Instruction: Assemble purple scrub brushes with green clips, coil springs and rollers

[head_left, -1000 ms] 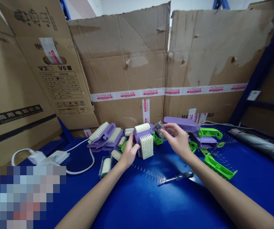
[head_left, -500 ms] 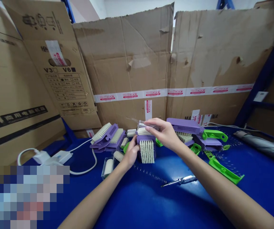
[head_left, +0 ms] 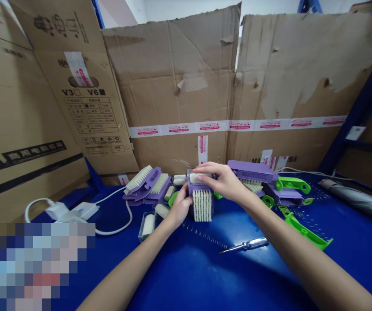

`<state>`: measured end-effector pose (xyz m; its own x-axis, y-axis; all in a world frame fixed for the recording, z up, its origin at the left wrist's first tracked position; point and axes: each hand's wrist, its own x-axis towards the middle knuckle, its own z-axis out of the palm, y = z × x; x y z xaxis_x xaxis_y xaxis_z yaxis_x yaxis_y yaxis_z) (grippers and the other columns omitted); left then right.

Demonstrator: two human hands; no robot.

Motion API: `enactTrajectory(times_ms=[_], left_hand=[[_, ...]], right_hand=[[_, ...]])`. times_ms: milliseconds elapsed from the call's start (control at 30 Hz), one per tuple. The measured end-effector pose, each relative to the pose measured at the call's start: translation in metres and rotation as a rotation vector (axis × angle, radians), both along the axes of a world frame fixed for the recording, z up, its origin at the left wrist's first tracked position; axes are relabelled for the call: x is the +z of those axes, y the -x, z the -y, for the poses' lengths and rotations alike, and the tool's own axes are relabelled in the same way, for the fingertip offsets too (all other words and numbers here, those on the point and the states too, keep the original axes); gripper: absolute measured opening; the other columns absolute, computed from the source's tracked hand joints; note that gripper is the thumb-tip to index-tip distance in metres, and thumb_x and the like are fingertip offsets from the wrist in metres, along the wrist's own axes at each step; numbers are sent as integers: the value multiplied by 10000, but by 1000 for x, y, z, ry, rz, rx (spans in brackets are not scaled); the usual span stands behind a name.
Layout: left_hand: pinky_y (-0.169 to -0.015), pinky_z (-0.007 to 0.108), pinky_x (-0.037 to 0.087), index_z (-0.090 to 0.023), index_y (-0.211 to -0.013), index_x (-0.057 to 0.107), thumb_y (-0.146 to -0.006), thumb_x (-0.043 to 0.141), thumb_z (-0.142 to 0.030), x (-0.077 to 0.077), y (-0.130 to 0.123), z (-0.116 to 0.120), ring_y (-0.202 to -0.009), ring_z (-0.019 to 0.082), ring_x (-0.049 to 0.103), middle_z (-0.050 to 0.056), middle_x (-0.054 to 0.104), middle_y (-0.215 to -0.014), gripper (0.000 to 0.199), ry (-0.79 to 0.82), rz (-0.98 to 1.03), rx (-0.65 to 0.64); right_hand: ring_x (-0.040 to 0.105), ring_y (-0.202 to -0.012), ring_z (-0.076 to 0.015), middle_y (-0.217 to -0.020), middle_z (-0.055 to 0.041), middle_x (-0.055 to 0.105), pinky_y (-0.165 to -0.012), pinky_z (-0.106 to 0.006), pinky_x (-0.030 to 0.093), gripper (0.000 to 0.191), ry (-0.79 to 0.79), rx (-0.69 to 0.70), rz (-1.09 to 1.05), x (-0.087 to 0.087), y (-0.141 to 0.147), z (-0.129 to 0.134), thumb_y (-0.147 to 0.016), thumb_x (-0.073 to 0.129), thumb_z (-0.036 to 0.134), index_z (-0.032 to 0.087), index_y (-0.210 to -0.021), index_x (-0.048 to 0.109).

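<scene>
Fingers [head_left: 186,199] of the left hand [head_left: 179,210] were closed around the left side of the purple brush [head_left: 191,188], whose white bristles were turned toward the viewer. By the right hand [head_left: 226,182], a clear cover [head_left: 190,171] was gripped between thumb and fingers at the brush's top, over a white roller [head_left: 195,177]. The brush was held above the blue table [head_left: 205,272], near its back edge. Close on the left, loose rollers and a stack of purple brushes [head_left: 153,190] were crowded; to the right, more purple parts [head_left: 253,172] and green handles [head_left: 292,184] were spread. Nearer the viewer, the widest open room was found between the forearms, bordered by a thin spring [head_left: 205,236] and a screwdriver [head_left: 244,246]. Behind, the space was closed off by upright cardboard [head_left: 173,99].
</scene>
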<state>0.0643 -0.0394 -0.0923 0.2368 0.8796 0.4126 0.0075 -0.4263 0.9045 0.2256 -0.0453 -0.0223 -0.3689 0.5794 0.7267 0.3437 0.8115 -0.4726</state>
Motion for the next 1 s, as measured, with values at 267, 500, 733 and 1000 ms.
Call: enactTrajectory(times_ms=[267, 500, 733, 1000], left_hand=[[-972, 384, 389, -160, -1110, 538, -644, 436, -127, 2, -2, 3, -1063, 246, 526, 51, 610, -1120, 477, 5, 13, -45], [-970, 359, 398, -155, -1120, 492, -681, 457, -113, 4, -1, 7, -1063, 220, 535, 64, 594, -1131, 442, -51, -60, -89], [-791, 327, 493, -192, -1148, 439, -735, 596, -253, -7, -4, 15, -863, 188, 603, 47, 617, -977, 446, -311, -367, 128], [-957, 450, 413, -214, -1260, 342, -676, 700, -414, -14, -7, 18, -1154, 271, 492, 113, 501, -1235, 714, -459, -493, 215]], right_hand=[[626, -890, -172, -970, -42, 685, -819, -338, 478, 212, 78, -18, -15, -3, -1, 6, -819, 596, 275, 229, -1007, 683], [599, -893, -172, -982, -41, 653, -823, -346, 461, 276, 86, -91, -96, -18, -6, 6, -834, 570, 311, 244, -1092, 639], [564, -970, -223, -1080, -75, 591, -842, -390, 455, 432, 33, -336, -176, -28, -15, 9, -779, 603, 418, 233, -1170, 583], [558, -1004, -247, -1101, -85, 579, -899, -420, 438, 581, 125, -270, -188, -28, -8, 18, -693, 690, 384, 229, -1228, 528]])
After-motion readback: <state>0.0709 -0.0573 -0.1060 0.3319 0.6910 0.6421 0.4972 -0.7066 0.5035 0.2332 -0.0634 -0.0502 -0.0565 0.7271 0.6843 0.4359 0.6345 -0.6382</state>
